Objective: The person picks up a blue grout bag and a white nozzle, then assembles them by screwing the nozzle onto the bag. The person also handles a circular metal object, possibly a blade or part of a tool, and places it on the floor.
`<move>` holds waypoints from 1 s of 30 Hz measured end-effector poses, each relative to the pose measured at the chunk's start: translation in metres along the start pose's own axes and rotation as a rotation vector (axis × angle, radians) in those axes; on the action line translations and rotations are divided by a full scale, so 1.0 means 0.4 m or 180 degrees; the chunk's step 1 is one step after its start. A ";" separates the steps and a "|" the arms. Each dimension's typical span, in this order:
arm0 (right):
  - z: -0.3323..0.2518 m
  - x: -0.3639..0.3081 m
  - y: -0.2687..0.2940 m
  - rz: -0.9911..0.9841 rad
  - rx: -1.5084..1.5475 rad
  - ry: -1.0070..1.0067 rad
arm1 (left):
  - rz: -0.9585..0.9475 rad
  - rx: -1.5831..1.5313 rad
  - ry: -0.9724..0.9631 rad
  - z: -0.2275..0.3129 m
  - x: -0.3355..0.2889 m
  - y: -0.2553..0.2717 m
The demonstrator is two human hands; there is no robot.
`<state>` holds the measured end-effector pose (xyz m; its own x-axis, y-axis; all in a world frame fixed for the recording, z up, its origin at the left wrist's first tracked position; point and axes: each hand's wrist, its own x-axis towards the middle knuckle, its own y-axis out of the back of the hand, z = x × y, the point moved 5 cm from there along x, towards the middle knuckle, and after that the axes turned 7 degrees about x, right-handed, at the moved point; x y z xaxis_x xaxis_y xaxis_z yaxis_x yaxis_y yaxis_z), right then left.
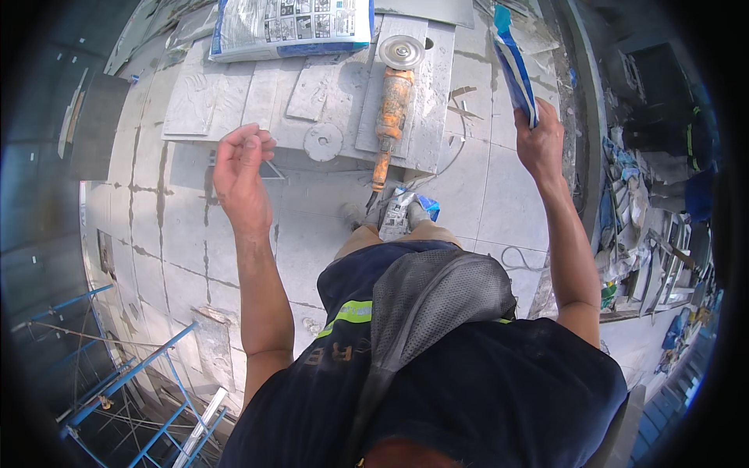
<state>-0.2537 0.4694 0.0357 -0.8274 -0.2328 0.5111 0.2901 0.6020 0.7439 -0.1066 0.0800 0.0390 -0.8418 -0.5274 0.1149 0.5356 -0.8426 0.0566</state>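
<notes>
My right hand is closed round the lower end of a folded blue-and-white plastic strip, which looks like torn bag packaging and points up and away. Raised at the left, my left hand has its fingers loosely curled and apart, with nothing visible in them. Between my hands, an orange dust-covered angle grinder lies on grey boards, its metal disc at the far end. A loose round disc rests at the boards' near edge. Behind them sits a full white-and-blue bag.
A crumpled blue-and-white bag lies between my feet on the tiled floor. Blue scaffold tubes stand at the lower left. Rubble and scraps are heaped along the right. A thin cable curves beside the boards.
</notes>
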 end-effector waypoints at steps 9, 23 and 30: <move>0.589 -0.522 0.046 -0.1346 -0.0621 -0.2407 | -0.0729 0.1704 0.1240 -0.325 -0.148 -0.185; 0.574 -1.066 0.077 -0.2086 -0.0708 -0.4341 | -0.3473 0.2142 0.0507 -0.298 -0.348 -0.388; 0.553 -1.070 0.158 -0.1396 -0.0866 -0.4894 | -0.3507 0.1828 0.0038 -0.285 -0.268 -0.432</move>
<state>0.0124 0.7761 -0.2315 -0.4905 0.7025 -0.5156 -0.1515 0.5139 0.8443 -0.1164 0.2695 -0.0961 -0.8604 0.4270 -0.2781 -0.5075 -0.6688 0.5432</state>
